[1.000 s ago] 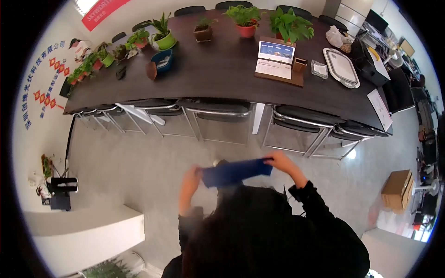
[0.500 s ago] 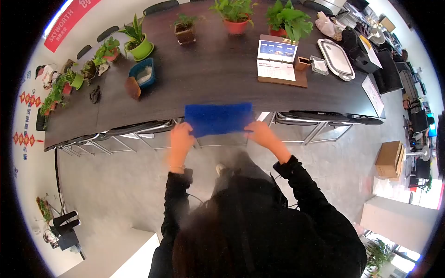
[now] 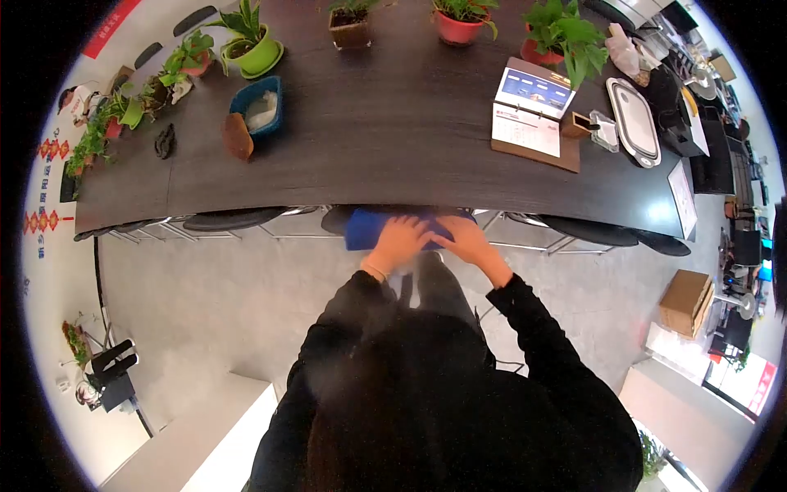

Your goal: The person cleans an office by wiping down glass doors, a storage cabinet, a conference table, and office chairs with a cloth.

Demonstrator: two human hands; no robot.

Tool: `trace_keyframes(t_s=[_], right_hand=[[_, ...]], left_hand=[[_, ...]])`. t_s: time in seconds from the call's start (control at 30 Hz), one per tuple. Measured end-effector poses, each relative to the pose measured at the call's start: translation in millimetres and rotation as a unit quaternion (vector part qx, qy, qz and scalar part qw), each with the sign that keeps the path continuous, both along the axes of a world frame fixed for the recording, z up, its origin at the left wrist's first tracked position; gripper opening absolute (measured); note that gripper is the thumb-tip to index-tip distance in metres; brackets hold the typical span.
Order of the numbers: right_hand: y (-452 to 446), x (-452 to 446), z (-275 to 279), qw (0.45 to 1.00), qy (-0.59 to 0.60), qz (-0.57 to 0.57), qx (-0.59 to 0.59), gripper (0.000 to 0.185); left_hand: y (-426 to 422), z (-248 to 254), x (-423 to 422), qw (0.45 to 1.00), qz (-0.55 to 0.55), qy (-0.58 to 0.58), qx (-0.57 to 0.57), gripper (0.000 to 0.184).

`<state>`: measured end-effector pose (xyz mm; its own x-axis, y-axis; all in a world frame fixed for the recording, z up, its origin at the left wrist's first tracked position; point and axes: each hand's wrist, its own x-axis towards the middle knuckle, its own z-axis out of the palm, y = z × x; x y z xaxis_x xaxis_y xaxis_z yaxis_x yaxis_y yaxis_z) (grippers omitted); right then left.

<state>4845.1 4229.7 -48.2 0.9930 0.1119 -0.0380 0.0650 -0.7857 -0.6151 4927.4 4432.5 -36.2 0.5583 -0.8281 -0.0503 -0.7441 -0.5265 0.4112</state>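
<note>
A blue cloth (image 3: 361,230) lies over the back of a black chair at the near edge of the dark table (image 3: 361,156). My left hand (image 3: 402,240) rests on the cloth from above with its fingers spread. Close beside it, my right hand (image 3: 465,239) lies on the cloth's right part, fingers stretched out toward the left. The two hands nearly touch at the thumbs. Part of the cloth is hidden under them.
On the table stand several potted plants (image 3: 248,56), a blue basket (image 3: 277,102), a desk calendar (image 3: 529,115) and a white tray (image 3: 634,123). Chairs (image 3: 586,230) line the near edge. A cardboard box (image 3: 685,302) sits at the right. A person (image 3: 78,102) is at the far left.
The cloth, earlier held stretched by its two ends in the air, is now down on the chair back. My hands have let go of its ends and come together on top.
</note>
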Motion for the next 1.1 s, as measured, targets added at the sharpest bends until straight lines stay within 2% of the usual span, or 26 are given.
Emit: trace_keyframes(t_s=[0.17, 0.2, 0.33, 0.43, 0.5, 0.57, 0.63, 0.7, 0.8, 0.87, 1.0, 1.07, 1.1], right_hand=[[19, -5, -2, 0.995, -0.025, -0.073, -0.059, 0.054], [28, -3, 2, 0.991, -0.032, -0.09, -0.094, 0.053], [96, 28, 7, 0.99, -0.008, -0.097, -0.097, 0.05], [164, 73, 1, 0.994, -0.015, -0.072, -0.087, 0.049], [202, 101, -23, 0.994, -0.034, -0.06, -0.084, 0.05], [231, 126, -20, 0.996, 0.015, -0.05, -0.07, 0.049], [239, 131, -26, 0.996, 0.039, -0.049, -0.062, 0.049], [237, 132, -29, 0.997, 0.029, -0.032, -0.07, 0.05], [212, 104, -21, 0.998, -0.007, -0.036, -0.054, 0.05], [185, 77, -3, 0.998, -0.013, -0.046, -0.05, 0.049], [123, 23, 31, 0.995, -0.01, -0.08, -0.06, 0.048], [83, -8, 17, 0.988, -0.037, -0.104, -0.105, 0.047], [64, -19, 20, 0.988, -0.039, -0.107, -0.102, 0.047]], left_hand=[[4, -14, 20, 0.995, -0.068, 0.001, -0.07, 0.04], [13, -13, 26, 0.995, -0.055, 0.02, -0.08, 0.04], [78, -13, 60, 0.993, -0.005, 0.075, -0.092, 0.039], [147, -31, 97, 0.994, 0.012, 0.052, -0.091, 0.037], [184, -42, 117, 0.994, 0.012, 0.049, -0.096, 0.037], [208, -46, 126, 0.977, 0.112, 0.157, -0.088, 0.037], [211, -36, 121, 0.969, 0.122, 0.19, -0.1, 0.037], [208, -34, 117, 0.96, 0.13, 0.224, -0.11, 0.036], [191, -33, 99, 0.969, 0.129, 0.16, -0.134, 0.035], [168, -16, 82, 0.994, 0.062, 0.05, -0.073, 0.035], [106, -3, 50, 0.997, -0.01, 0.066, -0.049, 0.036], [65, -4, 29, 0.986, -0.09, 0.087, -0.107, 0.04], [43, -8, 19, 0.986, -0.093, 0.085, -0.104, 0.04]])
